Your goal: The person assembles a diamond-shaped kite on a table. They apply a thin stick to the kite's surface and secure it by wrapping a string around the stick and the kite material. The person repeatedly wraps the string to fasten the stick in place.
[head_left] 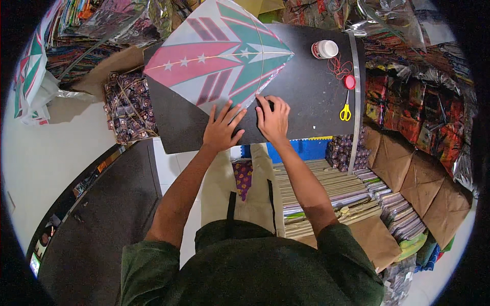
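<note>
Red, green and white, a thin diamond-shaped kite (217,60) with pale stars and striped bars lies across the upper middle of my view, spread on a dark, flat tabletop (306,94), with its upper part reaching past the far edge. I can make out one slender pale stick running along its length and another bowing across it near the right-hand corner. From my end of the feed, the bare left hand (223,126) is laid wide, palm down, its spread fingers resting over the kite's near corner and its thumb pointing toward the other hand. Just beside it, the bare right hand (274,120) has its fingers bent, index fingertip at the kite's near right edge; I cannot tell whether anything is pinched between finger and thumb. To the right on the same surface I see a white, round plastic jar (326,49) with a loose tangle of red thread (338,66) close by, then a small round red cap (349,82) and, just below that, yellow-handled scissors (345,112) with the handles toward the person. A narrow grey strip (356,86) runs down the tabletop's right side.
</note>
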Available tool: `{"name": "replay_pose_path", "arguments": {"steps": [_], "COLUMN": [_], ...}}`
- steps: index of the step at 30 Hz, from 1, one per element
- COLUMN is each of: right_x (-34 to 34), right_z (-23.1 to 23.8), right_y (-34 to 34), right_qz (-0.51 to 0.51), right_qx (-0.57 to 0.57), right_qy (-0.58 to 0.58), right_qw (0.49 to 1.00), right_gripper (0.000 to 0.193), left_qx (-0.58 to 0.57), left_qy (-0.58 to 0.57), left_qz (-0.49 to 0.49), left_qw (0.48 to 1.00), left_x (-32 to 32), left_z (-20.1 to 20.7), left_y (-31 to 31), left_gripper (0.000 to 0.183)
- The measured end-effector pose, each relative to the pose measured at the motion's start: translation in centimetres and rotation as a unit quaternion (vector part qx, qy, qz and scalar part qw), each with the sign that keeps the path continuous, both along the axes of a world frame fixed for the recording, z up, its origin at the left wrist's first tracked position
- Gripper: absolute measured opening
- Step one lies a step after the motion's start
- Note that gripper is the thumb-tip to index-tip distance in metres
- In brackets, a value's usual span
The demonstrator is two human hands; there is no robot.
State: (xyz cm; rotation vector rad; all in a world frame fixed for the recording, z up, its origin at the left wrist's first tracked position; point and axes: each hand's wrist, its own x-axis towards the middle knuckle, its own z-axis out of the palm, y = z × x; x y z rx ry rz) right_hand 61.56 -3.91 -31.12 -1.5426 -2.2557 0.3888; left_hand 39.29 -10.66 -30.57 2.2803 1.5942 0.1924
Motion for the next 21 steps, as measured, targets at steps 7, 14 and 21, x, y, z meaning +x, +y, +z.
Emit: {"name": "replay_pose_path", "arguments": {"steps": [7,14,21], "right_x": [-0.22,-0.08,0.21], "right_z": [0.12,0.13,0.49], "right_y": [0.06,-0.11,-0.16], "right_qz": [-0.006,-0.002,0.035], "right_qx": [0.004,-0.007,0.005], "right_qy": [-0.003,0.01,0.023], "right_qw": [1.0,1.0,0.999], "right_gripper": [0.044,0.037,0.035], "left_qx": [0.014,0.011,0.012], "left_qy": [-0.006,-0.008,-0.034], "left_qz": [0.005,-0.001,0.005], "left_qw": [1.0,1.0,0.999], "left_x": [-0.04,-0.07,-0.15], "left_z": [0.09,-0.11,-0.34], "left_y": [0.05,-0.07,-0.14], "left_gripper": [0.072,0.072,0.073]}}
